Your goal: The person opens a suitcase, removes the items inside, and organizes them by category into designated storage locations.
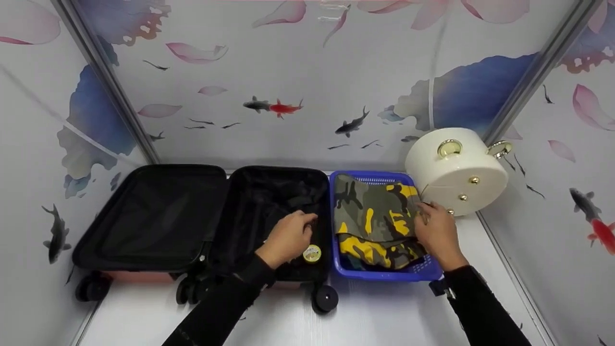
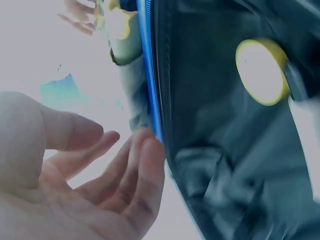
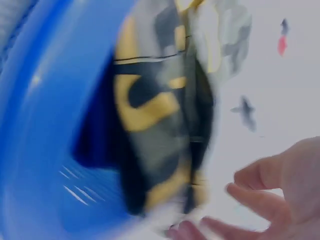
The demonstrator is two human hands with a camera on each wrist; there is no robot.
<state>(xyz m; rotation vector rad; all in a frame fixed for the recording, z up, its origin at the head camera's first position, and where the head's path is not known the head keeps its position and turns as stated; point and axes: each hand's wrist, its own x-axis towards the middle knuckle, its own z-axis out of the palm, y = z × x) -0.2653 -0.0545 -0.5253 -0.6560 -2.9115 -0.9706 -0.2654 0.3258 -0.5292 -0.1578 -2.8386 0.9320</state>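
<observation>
My left hand (image 1: 287, 240) hovers over the right half of an open black-lined suitcase (image 1: 250, 178), its fingers loosely bent with nothing between them. Below it, a small round container with a yellow rim (image 1: 312, 253) lies in that half; the left wrist view shows its pale face. Folded camouflage clothing (image 1: 375, 211) in grey, black and yellow fills a blue plastic basket (image 1: 384, 275). At the clothing's right edge is my right hand (image 1: 438, 235). In the right wrist view its thumb and fingers (image 3: 257, 172) are apart and hold nothing; whether the fingertips touch the cloth, I cannot tell.
A cream drum-shaped case (image 1: 451, 168) with gold rings and knobs leans in the back right corner, close against the basket. The suitcase's other half (image 1: 158, 216) lies open at left. Wheels (image 1: 325, 299) stick out in front. Printed panels (image 1: 288, 62) enclose the white surface.
</observation>
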